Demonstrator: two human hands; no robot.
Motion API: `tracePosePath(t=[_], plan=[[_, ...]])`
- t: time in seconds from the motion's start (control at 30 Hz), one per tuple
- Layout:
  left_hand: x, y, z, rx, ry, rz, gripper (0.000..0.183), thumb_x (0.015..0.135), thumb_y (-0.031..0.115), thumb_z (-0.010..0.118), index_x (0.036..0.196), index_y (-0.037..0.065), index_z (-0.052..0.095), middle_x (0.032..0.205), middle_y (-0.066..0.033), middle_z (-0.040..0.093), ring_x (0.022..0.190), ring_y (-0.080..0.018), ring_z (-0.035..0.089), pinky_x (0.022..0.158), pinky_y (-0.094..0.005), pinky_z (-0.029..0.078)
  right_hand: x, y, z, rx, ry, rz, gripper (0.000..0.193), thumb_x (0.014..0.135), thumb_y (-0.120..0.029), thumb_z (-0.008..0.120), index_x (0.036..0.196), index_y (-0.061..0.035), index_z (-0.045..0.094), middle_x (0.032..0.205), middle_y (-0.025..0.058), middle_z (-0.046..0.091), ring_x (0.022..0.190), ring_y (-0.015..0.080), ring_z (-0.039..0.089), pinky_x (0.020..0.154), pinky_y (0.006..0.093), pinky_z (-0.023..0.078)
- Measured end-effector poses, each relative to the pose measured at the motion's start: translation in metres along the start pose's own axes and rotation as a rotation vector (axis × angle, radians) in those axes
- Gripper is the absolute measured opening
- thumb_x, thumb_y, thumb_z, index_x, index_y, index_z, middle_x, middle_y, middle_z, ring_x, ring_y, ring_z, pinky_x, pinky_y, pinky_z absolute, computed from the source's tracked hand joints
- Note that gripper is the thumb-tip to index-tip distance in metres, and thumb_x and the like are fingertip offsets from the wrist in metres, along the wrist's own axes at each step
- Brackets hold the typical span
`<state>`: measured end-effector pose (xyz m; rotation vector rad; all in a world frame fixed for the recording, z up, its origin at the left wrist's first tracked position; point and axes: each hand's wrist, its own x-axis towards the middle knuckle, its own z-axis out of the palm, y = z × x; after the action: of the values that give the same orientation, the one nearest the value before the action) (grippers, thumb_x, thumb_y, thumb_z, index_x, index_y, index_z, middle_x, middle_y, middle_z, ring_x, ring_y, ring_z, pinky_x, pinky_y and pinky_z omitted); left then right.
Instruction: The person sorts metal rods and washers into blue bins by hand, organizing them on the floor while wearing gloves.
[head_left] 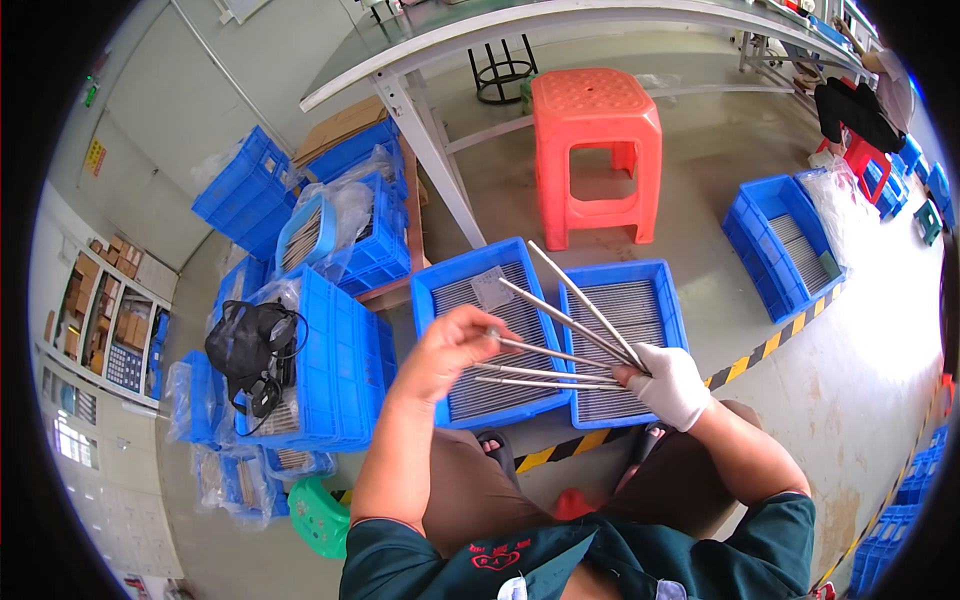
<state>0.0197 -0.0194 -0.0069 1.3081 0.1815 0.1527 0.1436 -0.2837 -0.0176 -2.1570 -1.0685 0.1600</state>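
My right hand (pixel 672 386), in a white glove with bare fingertips, grips several thin metal rods (pixel 570 322) at one end. They fan out up and to the left. My bare left hand (pixel 452 350) pinches the free end of one of these rods between thumb and fingers. Below the hands stand two blue crates. The left crate (pixel 421 290) holds rows of similar rods with a paper slip (pixel 491 289) lying on them. In the right crate (pixel 677 310) more rods lie side by side, partly hidden by my right hand and the fanned rods.
A red plastic stool (pixel 598 108) stands ahead, beside a workbench (pixel 390 55). Stacked blue crates (pixel 335 365) rise at left, with a black bag (pixel 250 345) on top. Another blue crate (pixel 752 235) of rods sits at right. Black-yellow tape (pixel 775 343) marks the floor. A person (pixel 870 100) sits far right.
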Motion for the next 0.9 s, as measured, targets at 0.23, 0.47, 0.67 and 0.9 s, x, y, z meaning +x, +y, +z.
tracePosePath(t=[0.23, 0.47, 0.67, 0.9], plan=[[-0.005, 0.012, -0.025, 0.044, 0.001, -0.019, 0.022, 0.085, 0.014, 0.063, 0.101, 0.0, 0.058, 0.092, -0.0151, 0.065, 0.087, -0.0301, 0.065, 0.084, -0.039, 0.05, 0.003, 0.001, -0.004, 0.153, -0.168, 0.12, 0.022, 0.084, -0.024, 0.064, 0.09, -0.0033, 0.063, 0.065, 0.0158, 0.058, 0.061, 0.0301, 0.059, 0.057, 0.0362, 0.045], [-0.002, 0.007, -0.019, 0.043, 0.117, 0.073, 0.028, 0.094, 0.024, 0.051, 0.103, -0.002, 0.057, 0.089, -0.0145, 0.065, 0.084, -0.0251, 0.066, 0.078, -0.0354, 0.051, 0.004, -0.001, -0.006, 0.687, -0.515, 0.447, 0.034, 0.092, -0.033, 0.055, 0.09, 0.0009, 0.061, 0.059, 0.0004, 0.051, 0.052, 0.0086, 0.047, 0.048, 0.0246, 0.038], [-0.006, 0.01, -0.016, 0.01, 0.021, 0.076, 0.032, 0.093, 0.025, 0.052, 0.106, -0.004, 0.057, 0.091, -0.0134, 0.064, 0.082, -0.0299, 0.065, 0.078, -0.0386, 0.051, 0.006, -0.004, -0.002, 0.768, -0.605, 0.481, 0.035, 0.092, -0.035, 0.054, 0.085, -0.0013, 0.059, 0.057, 0.0004, 0.049, 0.048, 0.0086, 0.044, 0.044, 0.0241, 0.035], [-0.008, 0.009, -0.02, -0.015, -0.01, 0.094, 0.022, 0.09, 0.015, 0.057, 0.105, -0.001, 0.057, 0.096, -0.0131, 0.064, 0.087, -0.0269, 0.065, 0.081, -0.0357, 0.051, 0.01, -0.012, -0.012, 0.944, -0.722, 0.644, 0.027, 0.091, -0.03, 0.058, 0.086, -0.0038, 0.058, 0.059, -0.0006, 0.048, 0.047, 0.0073, 0.042, 0.043, 0.022, 0.031]])
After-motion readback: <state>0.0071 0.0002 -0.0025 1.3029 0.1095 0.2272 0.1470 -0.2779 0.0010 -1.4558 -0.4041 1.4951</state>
